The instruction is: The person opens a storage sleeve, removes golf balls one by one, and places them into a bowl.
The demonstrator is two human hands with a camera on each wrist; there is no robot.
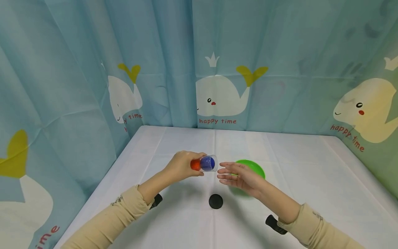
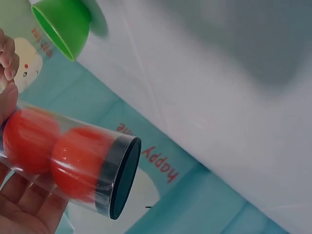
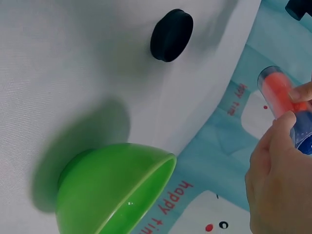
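My left hand (image 1: 183, 166) grips a clear plastic tube (image 2: 70, 156) that lies on its side in the air above the table, its uncapped end toward the right. Inside are two red balls (image 2: 80, 158), nearest the black-capped end, and a blue ball (image 1: 207, 163) by the open mouth. Just right of that mouth is my right hand (image 1: 240, 176), fingers loosely extended, holding nothing in the head view. Behind it stands a green bowl (image 3: 112, 185), partly hidden by the hand. On the table below the hands lies a round black cap (image 1: 216, 201).
A white cloth covers the table (image 1: 174, 221). Dark strap-like pieces show by the left sleeve (image 1: 124, 205) and the right sleeve (image 1: 311, 224). Blue curtains (image 1: 174, 69) with whale prints enclose the back and sides.
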